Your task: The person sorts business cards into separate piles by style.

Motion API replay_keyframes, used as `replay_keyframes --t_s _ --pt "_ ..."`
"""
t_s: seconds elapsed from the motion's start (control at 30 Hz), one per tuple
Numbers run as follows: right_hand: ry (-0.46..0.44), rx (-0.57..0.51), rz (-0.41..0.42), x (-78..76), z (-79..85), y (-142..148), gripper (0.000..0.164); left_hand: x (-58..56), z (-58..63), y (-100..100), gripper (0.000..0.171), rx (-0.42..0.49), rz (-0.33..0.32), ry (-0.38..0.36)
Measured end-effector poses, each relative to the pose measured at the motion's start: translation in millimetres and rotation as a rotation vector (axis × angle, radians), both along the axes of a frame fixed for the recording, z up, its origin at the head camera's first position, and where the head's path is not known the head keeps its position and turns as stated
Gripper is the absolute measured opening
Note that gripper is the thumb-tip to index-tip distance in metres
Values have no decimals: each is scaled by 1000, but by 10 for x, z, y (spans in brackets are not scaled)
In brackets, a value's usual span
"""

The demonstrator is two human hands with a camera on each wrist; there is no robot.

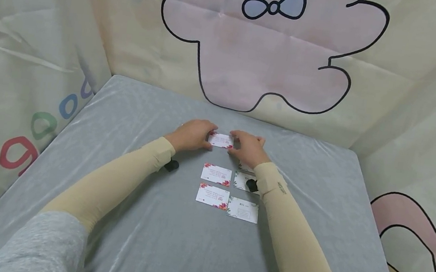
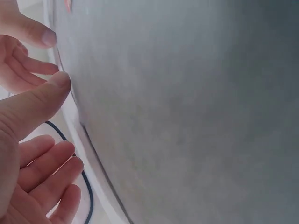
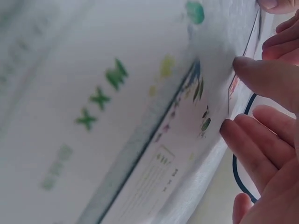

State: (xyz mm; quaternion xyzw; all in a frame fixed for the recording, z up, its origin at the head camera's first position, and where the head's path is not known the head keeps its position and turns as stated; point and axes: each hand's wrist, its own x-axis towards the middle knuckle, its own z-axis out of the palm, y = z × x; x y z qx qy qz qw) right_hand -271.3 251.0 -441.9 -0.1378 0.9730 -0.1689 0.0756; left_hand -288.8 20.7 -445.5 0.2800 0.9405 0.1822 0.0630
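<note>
A white business card with red flowers at its corners [image 1: 221,140] is between my two hands, toward the far side of the table. My left hand [image 1: 192,134] holds its left end, thumb at the near corner and a finger at the far one. My right hand [image 1: 250,148] holds the right end the same way; the right wrist view shows its thumb [image 3: 261,77] and fingertip at the card's edge. Two more red-flowered cards [image 1: 216,174] lie nearer. Beside them is a column of green-leafed cards [image 1: 242,209], partly hidden by my right hand and wrist.
Grey cloth [image 1: 141,226] covers the table. A printed curtain [image 1: 271,65] hangs right behind its far edge, with more curtain at both sides. Each wrist carries a small black camera mount [image 1: 171,165].
</note>
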Motion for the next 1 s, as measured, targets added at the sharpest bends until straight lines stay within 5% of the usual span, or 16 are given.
replay_keyframes --t_s 0.2,0.37,0.47,1.0 --pt "17 -12 44 292 74 94 63 314 66 -38 64 38 -114 71" --pt "46 -9 89 696 97 179 63 692 94 -112 60 72 -193 12" --pt "68 -9 123 900 108 167 62 822 75 -158 61 93 -217 -17" --pt "74 0 156 1077 41 107 58 927 46 -114 57 41 -198 -2"
